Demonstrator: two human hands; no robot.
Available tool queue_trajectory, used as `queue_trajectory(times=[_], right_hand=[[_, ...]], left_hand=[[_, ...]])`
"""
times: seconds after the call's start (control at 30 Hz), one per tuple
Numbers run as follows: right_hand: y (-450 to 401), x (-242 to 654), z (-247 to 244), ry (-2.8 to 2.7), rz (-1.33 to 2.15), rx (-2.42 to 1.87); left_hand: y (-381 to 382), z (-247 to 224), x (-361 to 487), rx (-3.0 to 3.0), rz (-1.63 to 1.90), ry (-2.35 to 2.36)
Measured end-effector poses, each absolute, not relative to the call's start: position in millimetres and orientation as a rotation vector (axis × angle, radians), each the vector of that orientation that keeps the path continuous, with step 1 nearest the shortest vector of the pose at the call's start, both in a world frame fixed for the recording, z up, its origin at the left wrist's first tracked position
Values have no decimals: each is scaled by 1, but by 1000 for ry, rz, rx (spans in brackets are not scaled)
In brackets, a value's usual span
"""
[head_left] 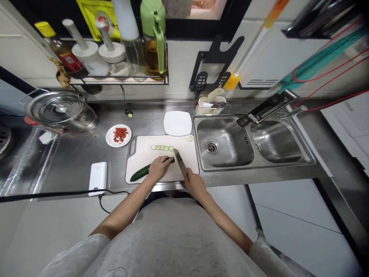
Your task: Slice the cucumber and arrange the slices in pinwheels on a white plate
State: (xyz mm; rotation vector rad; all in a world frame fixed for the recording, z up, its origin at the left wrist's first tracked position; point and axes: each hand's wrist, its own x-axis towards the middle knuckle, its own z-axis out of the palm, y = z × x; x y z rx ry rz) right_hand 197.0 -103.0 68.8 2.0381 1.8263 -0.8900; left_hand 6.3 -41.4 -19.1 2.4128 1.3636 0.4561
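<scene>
A long dark green cucumber lies slantwise on the white cutting board. Over its upper part is my left hand, the fingers curled down on it close to the cut end. My right hand is wrapped round the handle of a kitchen knife, whose blade stands beside that cut end. A short row of pale cucumber slices lies on the board just beyond my left hand. One more slice rests at the board's far right corner.
Behind the board sits a white square plate. A small plate with chopped red pieces is at the left, near a white power bank with a cable. The double sink adjoins on the right. A lidded steel pot stands far left.
</scene>
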Motion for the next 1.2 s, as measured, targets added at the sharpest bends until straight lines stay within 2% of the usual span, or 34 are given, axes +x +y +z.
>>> queue_trajectory(times=[0.5, 1.2], right_hand=[[-108, 184, 77, 1806, -915, 2010], [-109, 184, 73, 1835, -958, 1976]], left_hand=[[-39, -21, 6, 2451, 347, 1381], [-38, -23, 7, 2407, 373, 1379]])
